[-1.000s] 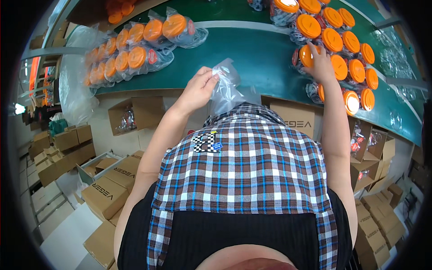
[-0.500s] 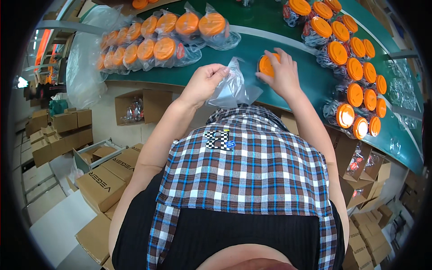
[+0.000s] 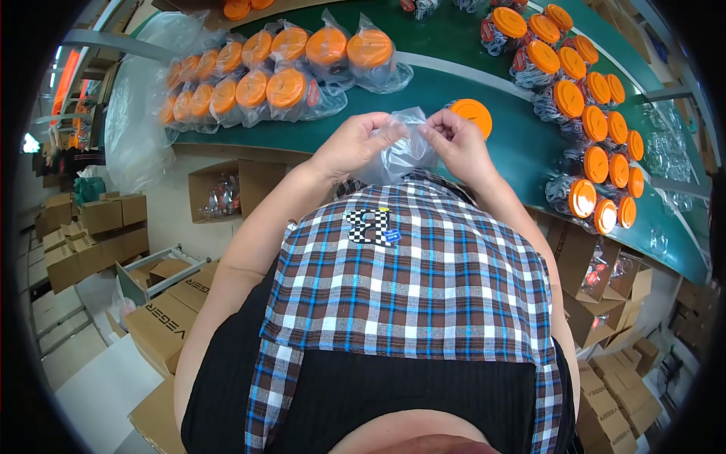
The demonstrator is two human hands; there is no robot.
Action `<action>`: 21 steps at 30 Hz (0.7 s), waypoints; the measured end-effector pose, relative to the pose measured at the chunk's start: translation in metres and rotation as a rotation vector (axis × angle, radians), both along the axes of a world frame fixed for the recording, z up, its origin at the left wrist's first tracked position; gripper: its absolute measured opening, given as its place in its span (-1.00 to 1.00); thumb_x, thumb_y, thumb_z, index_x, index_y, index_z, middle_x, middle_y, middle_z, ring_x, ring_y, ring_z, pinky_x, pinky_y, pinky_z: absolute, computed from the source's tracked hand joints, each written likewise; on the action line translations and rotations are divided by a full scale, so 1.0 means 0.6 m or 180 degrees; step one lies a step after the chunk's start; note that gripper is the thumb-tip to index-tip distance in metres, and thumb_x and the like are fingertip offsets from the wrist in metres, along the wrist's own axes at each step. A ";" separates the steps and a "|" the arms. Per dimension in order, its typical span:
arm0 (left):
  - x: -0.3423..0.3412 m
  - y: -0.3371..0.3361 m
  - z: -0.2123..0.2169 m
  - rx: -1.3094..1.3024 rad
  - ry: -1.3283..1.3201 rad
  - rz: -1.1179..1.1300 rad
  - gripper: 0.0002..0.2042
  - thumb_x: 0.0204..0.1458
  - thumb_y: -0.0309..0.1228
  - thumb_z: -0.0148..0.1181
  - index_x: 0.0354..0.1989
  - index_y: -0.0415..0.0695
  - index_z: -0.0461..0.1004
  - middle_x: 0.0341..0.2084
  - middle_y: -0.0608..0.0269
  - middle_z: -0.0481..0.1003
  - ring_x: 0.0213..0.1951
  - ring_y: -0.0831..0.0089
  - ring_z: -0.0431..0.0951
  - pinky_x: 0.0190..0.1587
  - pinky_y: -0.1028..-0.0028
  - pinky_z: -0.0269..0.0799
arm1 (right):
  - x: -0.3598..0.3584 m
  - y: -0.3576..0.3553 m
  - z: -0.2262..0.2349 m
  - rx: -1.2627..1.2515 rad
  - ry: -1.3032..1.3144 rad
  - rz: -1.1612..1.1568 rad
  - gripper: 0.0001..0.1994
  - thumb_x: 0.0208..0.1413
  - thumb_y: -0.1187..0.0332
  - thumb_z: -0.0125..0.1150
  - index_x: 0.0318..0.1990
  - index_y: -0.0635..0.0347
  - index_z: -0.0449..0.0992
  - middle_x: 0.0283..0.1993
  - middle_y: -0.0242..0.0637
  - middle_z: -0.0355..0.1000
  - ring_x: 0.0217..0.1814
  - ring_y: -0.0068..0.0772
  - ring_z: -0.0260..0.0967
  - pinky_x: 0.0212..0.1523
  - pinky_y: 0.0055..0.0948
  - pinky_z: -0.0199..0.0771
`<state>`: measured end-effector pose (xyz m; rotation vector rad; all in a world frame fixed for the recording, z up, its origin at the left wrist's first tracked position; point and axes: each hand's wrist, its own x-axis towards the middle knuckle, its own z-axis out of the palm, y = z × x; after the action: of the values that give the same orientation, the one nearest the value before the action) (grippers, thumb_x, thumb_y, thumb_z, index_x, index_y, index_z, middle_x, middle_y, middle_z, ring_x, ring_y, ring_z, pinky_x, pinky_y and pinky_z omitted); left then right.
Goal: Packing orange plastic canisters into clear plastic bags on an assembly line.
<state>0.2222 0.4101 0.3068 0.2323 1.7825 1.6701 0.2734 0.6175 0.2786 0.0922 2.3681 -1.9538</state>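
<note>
Between my hands, close to the table's front edge, hangs a clear plastic bag (image 3: pixel 398 155). My left hand (image 3: pixel 355 144) pinches one side of its upper part. At the opposite side my right hand (image 3: pixel 456 142) grips the bag with thumb and fingers. Just beyond the right hand, a jar with an orange lid (image 3: pixel 473 117) stands on the green table, its body mostly hidden by that hand. Farther left, bagged jars with orange lids (image 3: pixel 287 88) stand in two rows, wrapped in clear plastic.
Unbagged orange-lidded jars (image 3: pixel 568 98) crowd the right of the green table (image 3: pixel 522 163). A sheet of clear plastic (image 3: pixel 140 98) hangs at the far left. Open cardboard boxes (image 3: pixel 261 181) sit below the table on both sides, and closed cartons (image 3: pixel 162 325) are stacked at lower left.
My right hand has let go of the orange-lidded jar and moved left onto the bag. The jar now stands slightly farther right. The bag is now held by both hands.
</note>
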 end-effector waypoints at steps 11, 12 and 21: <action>-0.008 0.001 -0.011 -0.0155 -0.0351 0.0067 -0.86 0.04 -0.47 0.32 -0.46 -0.13 0.45 -0.50 0.37 0.49 -0.46 0.67 0.48 -0.38 0.75 0.36 | 0.022 0.010 0.054 0.0601 0.2008 -0.0281 -0.83 -0.03 0.58 0.22 -0.23 0.24 0.54 -0.33 -0.31 0.43 -0.45 -0.52 0.26 -0.43 -0.58 0.31; -0.002 0.007 -0.013 -0.0159 -0.0358 0.0066 -0.86 0.04 -0.47 0.32 -0.46 -0.13 0.45 -0.50 0.37 0.49 -0.46 0.67 0.48 -0.38 0.75 0.36 | 0.025 0.007 0.053 0.0597 0.2001 -0.0283 -0.83 -0.03 0.58 0.22 -0.23 0.24 0.54 -0.33 -0.31 0.43 -0.45 -0.52 0.26 -0.43 -0.58 0.31; 0.039 0.042 -0.020 0.0457 -0.0835 0.0259 -0.84 0.02 -0.45 0.33 -0.50 -0.09 0.44 -0.55 0.38 0.47 -0.54 0.71 0.40 -0.53 0.77 0.27 | 0.056 0.023 0.040 0.1628 0.2299 0.0540 -0.69 -0.15 0.64 0.26 -0.16 0.27 0.54 -0.28 -0.31 0.42 -0.38 -0.44 0.33 -0.41 -0.55 0.32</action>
<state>0.2457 0.4354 0.2945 0.0019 1.4982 1.7976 0.3067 0.6313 0.3027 -0.8967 3.1128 -1.4010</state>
